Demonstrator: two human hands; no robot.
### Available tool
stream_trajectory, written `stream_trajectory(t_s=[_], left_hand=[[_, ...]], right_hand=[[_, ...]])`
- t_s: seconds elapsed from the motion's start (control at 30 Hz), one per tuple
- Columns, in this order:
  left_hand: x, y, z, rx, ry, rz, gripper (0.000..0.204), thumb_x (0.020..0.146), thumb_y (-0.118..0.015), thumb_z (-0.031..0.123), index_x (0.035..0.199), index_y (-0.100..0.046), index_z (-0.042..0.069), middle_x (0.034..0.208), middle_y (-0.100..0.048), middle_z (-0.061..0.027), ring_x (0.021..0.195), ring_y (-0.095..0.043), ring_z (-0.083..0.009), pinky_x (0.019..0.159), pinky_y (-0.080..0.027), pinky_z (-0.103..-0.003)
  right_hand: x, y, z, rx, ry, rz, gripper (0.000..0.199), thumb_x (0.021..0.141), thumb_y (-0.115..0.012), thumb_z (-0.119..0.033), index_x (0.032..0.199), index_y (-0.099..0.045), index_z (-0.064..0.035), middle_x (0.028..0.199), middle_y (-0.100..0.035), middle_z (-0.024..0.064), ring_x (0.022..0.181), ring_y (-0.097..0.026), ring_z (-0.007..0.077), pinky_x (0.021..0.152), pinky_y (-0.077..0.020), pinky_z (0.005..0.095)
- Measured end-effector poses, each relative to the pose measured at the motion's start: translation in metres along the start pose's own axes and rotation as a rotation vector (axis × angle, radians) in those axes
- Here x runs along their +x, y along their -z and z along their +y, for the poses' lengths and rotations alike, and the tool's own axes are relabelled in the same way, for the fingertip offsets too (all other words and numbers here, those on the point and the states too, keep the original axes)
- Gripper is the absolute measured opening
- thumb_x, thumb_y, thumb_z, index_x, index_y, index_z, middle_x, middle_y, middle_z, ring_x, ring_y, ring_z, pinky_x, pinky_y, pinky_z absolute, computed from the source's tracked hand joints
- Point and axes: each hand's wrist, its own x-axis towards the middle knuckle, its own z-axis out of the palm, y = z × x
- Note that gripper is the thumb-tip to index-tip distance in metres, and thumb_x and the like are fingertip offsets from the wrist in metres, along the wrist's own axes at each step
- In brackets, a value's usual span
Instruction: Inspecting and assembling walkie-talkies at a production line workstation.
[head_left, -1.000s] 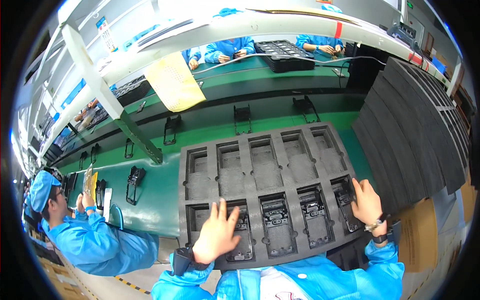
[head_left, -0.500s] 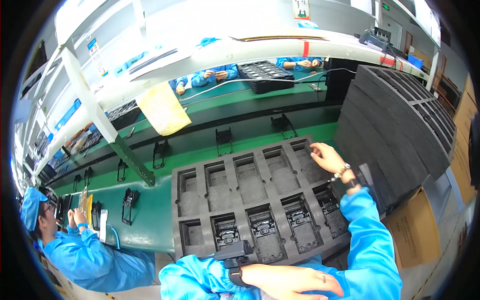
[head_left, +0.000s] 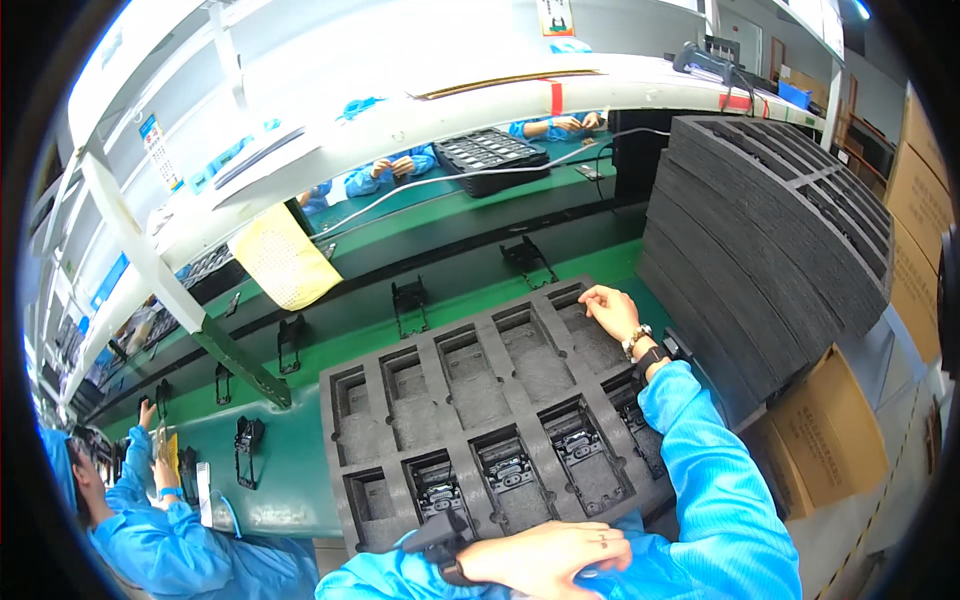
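A black foam tray [head_left: 378, 468] with two rows of pockets lies in front of me. Several near-row pockets hold black frame-like parts [head_left: 505, 468] with small metallic pieces; the far-row pockets show bare foam. At the tray's far right corner, my right hand [head_left: 614, 314] has its bent fingers closed on the edge of the last pocket. My left hand [head_left: 545, 556] is stretched flat, palm down, by the tray's near edge, holding nothing. A dark device is strapped to the left wrist. The bracelet wrist and sleeve of my right arm hide part of the tray's right side.
Stacked black foam trays [head_left: 750, 255] rise at the right, beside an open cardboard box [head_left: 822, 440]. Black frames [head_left: 408, 305] stand along the green belt beyond. A yellow sheet [head_left: 285, 257] hangs from the shelf. A person [head_left: 180, 540] works at the left; others sit opposite.
My view has shifted, so the scene sits farther left and lower. My right hand stays at the tray's corner. The person at the left has raised one hand toward the belt.
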Motion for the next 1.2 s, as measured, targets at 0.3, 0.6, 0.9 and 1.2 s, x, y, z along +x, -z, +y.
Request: stream_trajectory(t_s=[0.3,0.6,0.9,1.2], left_hand=[[0.012,-0.033,-0.002,-0.186,0.367,0.112,0.031,0.091,-0.054,0.023,0.071,-0.069,0.004,0.061,-0.065,-0.0127,0.056,-0.064,-0.03,0.056,-0.051,-0.039],[0.008,-0.102,-0.038,-0.407,-0.013,-0.069,0.027,0.1,-0.049,0.024,0.113,-0.061,0.003,0.115,-0.063,-0.0199,0.104,-0.061,-0.0311,0.092,-0.048,-0.04],[0.025,-0.115,-0.055,-0.554,-0.023,-0.209,0.029,0.1,-0.051,0.026,0.116,-0.06,0.004,0.118,-0.062,-0.0209,0.109,-0.06,-0.0316,0.096,-0.047,-0.041],[0.03,-0.117,-0.054,-0.605,-0.012,-0.244,0.03,0.1,-0.051,0.026,0.118,-0.058,0.003,0.12,-0.061,-0.0211,0.11,-0.059,-0.0309,0.097,-0.046,-0.041]], right_hand=[[0.003,-0.001,-0.003,0.031,-0.002,-0.005,0.015,0.089,-0.06,-0.018,0.092,-0.074,-0.0116,0.071,-0.07,0.0002,0.067,-0.066,0.0097,0.062,-0.0487,0.0268],[0.002,-0.004,-0.007,0.088,-0.009,-0.026,0.015,0.09,-0.059,-0.013,0.092,-0.073,-0.0069,0.069,-0.067,0.0009,0.065,-0.062,0.0077,0.062,-0.0464,0.0251],[0.007,-0.002,0.009,0.139,-0.025,-0.006,0.015,0.089,-0.06,-0.016,0.09,-0.074,-0.0108,0.067,-0.068,-0.0008,0.062,-0.063,0.0074,0.058,-0.045,0.0254],[0.01,-0.005,0.014,0.187,-0.016,-0.015,0.015,0.089,-0.06,-0.016,0.09,-0.074,-0.0104,0.067,-0.068,-0.0004,0.062,-0.062,0.0077,0.059,-0.0454,0.0254]])
